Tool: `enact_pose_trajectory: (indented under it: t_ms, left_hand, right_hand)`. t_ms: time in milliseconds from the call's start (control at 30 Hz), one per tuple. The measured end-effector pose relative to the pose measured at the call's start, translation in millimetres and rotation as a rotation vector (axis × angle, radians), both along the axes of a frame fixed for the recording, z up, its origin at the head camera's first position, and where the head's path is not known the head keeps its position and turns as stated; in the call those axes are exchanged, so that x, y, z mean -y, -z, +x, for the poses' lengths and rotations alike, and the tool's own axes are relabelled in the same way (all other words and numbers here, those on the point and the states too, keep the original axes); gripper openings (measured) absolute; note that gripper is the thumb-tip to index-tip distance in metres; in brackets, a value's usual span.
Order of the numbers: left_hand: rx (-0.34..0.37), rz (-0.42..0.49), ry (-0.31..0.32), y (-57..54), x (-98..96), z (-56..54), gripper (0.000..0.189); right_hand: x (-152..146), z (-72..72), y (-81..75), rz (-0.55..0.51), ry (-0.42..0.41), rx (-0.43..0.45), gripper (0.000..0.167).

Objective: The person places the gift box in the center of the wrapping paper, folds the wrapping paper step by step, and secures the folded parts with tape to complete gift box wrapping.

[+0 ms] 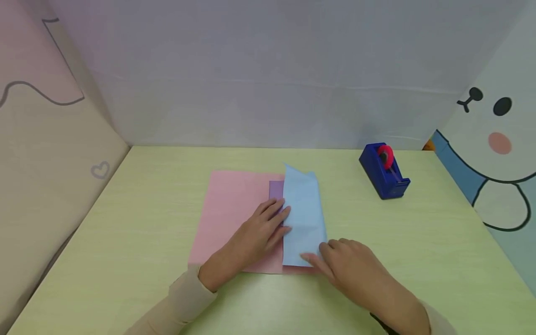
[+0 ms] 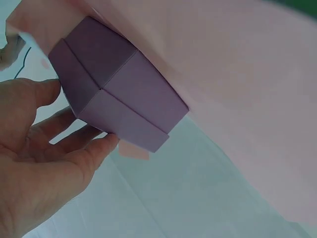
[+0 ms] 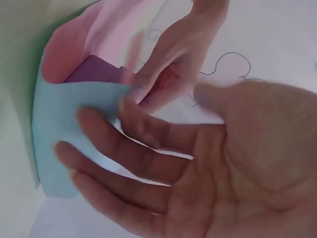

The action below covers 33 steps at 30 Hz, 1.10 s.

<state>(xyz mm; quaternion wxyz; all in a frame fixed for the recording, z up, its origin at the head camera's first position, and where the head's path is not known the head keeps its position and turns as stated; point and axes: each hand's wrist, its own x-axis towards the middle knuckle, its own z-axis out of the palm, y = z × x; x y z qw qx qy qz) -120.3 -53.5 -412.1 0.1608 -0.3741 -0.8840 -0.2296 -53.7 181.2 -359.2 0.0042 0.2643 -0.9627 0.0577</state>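
Note:
A pink sheet of paper [image 1: 238, 195] lies on the table, with a light blue folded flap of paper [image 1: 303, 209] over its right part. Between them shows a purple paper piece [image 1: 275, 188], its right side covered by the flap. My left hand [image 1: 253, 232] rests on the papers, fingertips at the flap's left edge. In the left wrist view, creases cross the purple piece [image 2: 124, 89], and thumb and fingertips touch its edges. At the flap's lower right corner is my right hand [image 1: 356, 265], thumb extended along the bottom edge. Its loosely bent fingers [image 3: 143, 163] lie over the blue paper in the right wrist view.
A blue tape dispenser [image 1: 383, 174] with a red-cored roll stands at the back right of the pale table [image 1: 159, 200]. Fabric walls [image 1: 272, 93] close off the back and both sides, the right one printed with a cartoon face.

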Motion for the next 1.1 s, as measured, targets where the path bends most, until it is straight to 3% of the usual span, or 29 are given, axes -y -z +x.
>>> enact_pose_trajectory:
  t_ms: [133, 200, 433, 667, 767, 967, 1100]
  left_hand:
    - [-0.012, 0.004, -0.004, -0.1, -0.6, 1.4, 0.042]
    - [-0.011, 0.009, -0.007, 0.2, -0.9, 1.4, 0.042]
    - [0.000, 0.018, -0.010, -0.8, -1.7, 2.3, 0.041]
    - [-0.007, 0.013, -0.016, -0.5, -2.0, 2.2, 0.041]
    - [-0.017, 0.001, -0.020, -0.2, -2.0, 2.5, 0.041]
    - [-0.002, -0.050, -0.038, -3.2, -1.2, 4.2, 0.042]
    - [0.002, -0.055, -0.038, -4.4, -1.1, 4.3, 0.043]
  right_hand:
    - [-1, -8.9, -0.7, -0.042, -0.016, -0.103, 0.020]
    - [-3, -12.6, -0.1, -0.062, -0.014, -0.107, 0.018]
    - [-5, -24.7, 4.0, -0.149, 0.018, -0.065, 0.033]
    - [-8, -36.0, 8.7, -0.182, -0.023, -0.089, 0.047]
    - [-10, -42.0, 11.6, -0.188, -0.032, -0.059, 0.051]
    - [-11, -57.2, 13.0, -0.230, -0.008, 0.089, 0.056]
    - [-12, -65.9, 16.6, -0.253, -0.005, 0.106, 0.056]
